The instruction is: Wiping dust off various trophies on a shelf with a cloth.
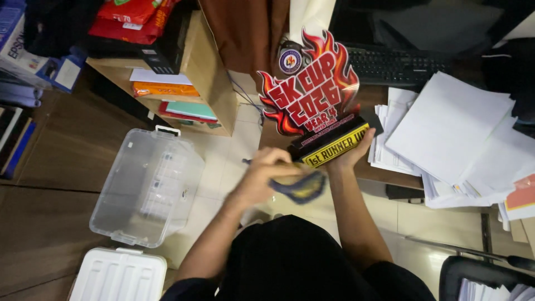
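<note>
I am gripping the flame-shaped trophy (312,92) by its black base with my right hand (348,153), holding it up beside the desk (384,95); my left hand (262,175) is closed around a dark cloth (301,187) just under that base. I judge this a wiping step; next the cloth needs pressing against the base.

A wooden desk (384,100) runs from twelve to three o'clock — a black keyboard (395,64) and spread stacks of white paper (451,139) lie on it. On the tiled floor (228,161) at nine o'clock — a clear plastic bin (145,187), its white lid (120,276) at seven.
</note>
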